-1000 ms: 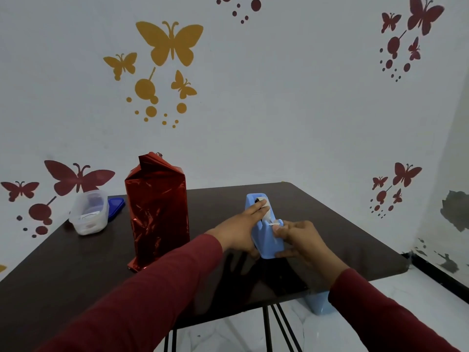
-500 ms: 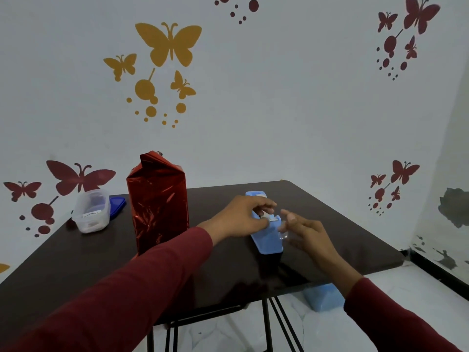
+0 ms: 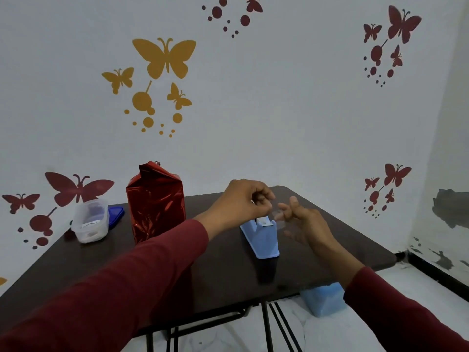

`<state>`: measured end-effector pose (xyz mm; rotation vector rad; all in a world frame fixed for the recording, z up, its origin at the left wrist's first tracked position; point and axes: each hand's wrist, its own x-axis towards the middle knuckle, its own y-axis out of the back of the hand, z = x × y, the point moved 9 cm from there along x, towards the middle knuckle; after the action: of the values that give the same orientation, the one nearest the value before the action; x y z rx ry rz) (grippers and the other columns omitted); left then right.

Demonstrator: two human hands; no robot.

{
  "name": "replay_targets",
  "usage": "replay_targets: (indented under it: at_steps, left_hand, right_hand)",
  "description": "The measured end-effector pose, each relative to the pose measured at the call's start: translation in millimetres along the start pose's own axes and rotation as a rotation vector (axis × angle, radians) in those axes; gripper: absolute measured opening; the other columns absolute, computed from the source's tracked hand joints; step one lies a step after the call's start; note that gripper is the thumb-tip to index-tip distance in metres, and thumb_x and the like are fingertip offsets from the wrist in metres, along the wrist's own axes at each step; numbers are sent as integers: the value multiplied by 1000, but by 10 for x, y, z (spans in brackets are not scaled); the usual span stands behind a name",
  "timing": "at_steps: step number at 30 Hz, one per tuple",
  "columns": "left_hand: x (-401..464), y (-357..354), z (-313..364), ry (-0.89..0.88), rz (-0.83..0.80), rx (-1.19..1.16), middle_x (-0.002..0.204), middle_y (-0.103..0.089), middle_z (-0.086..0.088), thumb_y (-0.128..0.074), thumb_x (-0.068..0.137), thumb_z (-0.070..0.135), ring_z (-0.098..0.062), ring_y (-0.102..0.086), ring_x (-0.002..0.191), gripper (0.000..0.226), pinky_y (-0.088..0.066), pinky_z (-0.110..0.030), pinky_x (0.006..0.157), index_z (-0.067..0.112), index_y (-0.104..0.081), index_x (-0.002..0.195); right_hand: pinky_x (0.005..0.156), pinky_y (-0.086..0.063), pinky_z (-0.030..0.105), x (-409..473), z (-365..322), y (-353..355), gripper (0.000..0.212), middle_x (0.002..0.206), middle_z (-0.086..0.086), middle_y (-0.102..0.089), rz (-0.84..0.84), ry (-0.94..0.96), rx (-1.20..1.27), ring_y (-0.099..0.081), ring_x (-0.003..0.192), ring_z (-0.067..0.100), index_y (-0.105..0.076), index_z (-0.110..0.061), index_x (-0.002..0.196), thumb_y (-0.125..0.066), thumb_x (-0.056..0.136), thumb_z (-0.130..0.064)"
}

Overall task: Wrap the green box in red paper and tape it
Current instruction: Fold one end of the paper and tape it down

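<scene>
The box (image 3: 156,201) stands upright at the back left of the dark table (image 3: 228,273), fully covered in shiny red paper with a crumpled, peaked top. A light blue tape dispenser (image 3: 264,237) sits mid-table. Just above it my left hand (image 3: 241,201) has its fingers curled and pinches one end of a short clear tape strip (image 3: 276,215). My right hand (image 3: 307,224) is beside it with its fingers spread and loose, their tips touching the strip's other end. Both hands are well right of the box.
A clear plastic container (image 3: 90,221) and a blue lid (image 3: 116,214) lie at the table's far left, beside the box. A light blue object (image 3: 323,299) sits on the floor under the table's right front edge. The wall stands close behind the table.
Both hands have lifted off the dispenser. The right hand pulled a clear strip free, and the left hand rose from the dispenser's top and took hold of that strip.
</scene>
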<state>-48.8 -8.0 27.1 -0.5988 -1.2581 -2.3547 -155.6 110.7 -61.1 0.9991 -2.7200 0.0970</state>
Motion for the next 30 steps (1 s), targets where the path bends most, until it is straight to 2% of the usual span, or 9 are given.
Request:
replay_targets:
  at_steps: [2, 6, 10, 12, 15, 18, 21, 26, 30]
  left_hand:
    - [5, 123, 22, 16, 39, 11, 86, -75, 6, -72, 88, 11, 0, -67, 80, 21, -48, -7, 71, 19, -77, 107]
    - [-6, 50, -42, 109, -108, -25, 102, -77, 9, -81, 87, 24, 1, -71, 91, 39, -54, -14, 85, 21, -71, 125]
    - [-39, 66, 2, 84, -86, 13, 82, -79, 8, -81, 86, 19, 2, -72, 83, 20, -51, -13, 77, 31, -74, 101]
    - [-59, 138, 43, 56, -51, 48, 79, -77, 9, -77, 86, 14, 4, -70, 80, 18, -52, -13, 74, 27, -74, 98]
    - [-107, 249, 119, 7, -8, 107, 78, -73, 14, -75, 87, 14, 9, -66, 76, 18, -46, -7, 67, 20, -75, 104]
    - [-175, 437, 142, -1, 86, 104, 80, -73, 14, -75, 87, 13, 7, -66, 78, 20, -47, -7, 70, 20, -75, 105]
    - [-262, 744, 75, 47, 223, 53, 78, -75, 10, -78, 86, 13, 5, -68, 80, 19, -48, -6, 74, 17, -77, 104]
    - [-431, 1071, -87, 144, 310, -65, 78, -77, -1, -82, 86, 17, -7, -73, 79, 15, -53, -10, 78, 19, -77, 101]
    - [-608, 1269, -199, 186, 355, -82, 79, -78, 5, -81, 86, 18, -2, -73, 79, 18, -56, -13, 81, 17, -77, 103]
  right_hand:
    - [103, -50, 47, 12, -77, 9, 60, 134, -2, -68, 15, 52, -64, -56, 132, 10, -81, -16, 72, -46, 104, -53]
    - [104, -52, 46, 26, -190, -81, 66, 133, -10, -68, 11, 119, -135, -58, 129, 8, -83, -18, 85, -41, 98, -68]
    - [96, -55, 37, 6, -283, -204, 62, 122, -17, -71, -10, 121, -144, -60, 126, 8, -84, -23, 83, -40, 103, -62]
    - [94, -54, 40, 4, -253, -244, 63, 126, -15, -71, -21, 26, -102, -60, 126, 11, -85, -22, 83, -38, 106, -57]
    - [101, -52, 51, -28, -75, -351, 69, 114, -4, -77, -49, -309, 180, -65, 117, 21, -86, -12, 86, -40, 105, -60]
    - [99, -54, 51, -68, -104, -456, 50, 120, 3, -74, -39, -403, 340, -69, 114, 30, -79, -10, 111, -51, 103, -51]
    - [100, -53, 45, 5, -318, -444, 23, 121, -2, -75, 15, -161, 207, -67, 119, 22, -75, -25, 118, -67, 96, -25]
    - [95, -58, 38, -7, -759, -812, 36, 111, -4, -78, -119, 130, 74, -74, 106, 12, -71, -26, 125, -76, 92, -15]
    - [90, -60, 39, 35, -893, -1096, 35, 101, 8, -79, -128, 197, 67, -75, 102, 24, -72, -19, 124, -79, 90, -13]
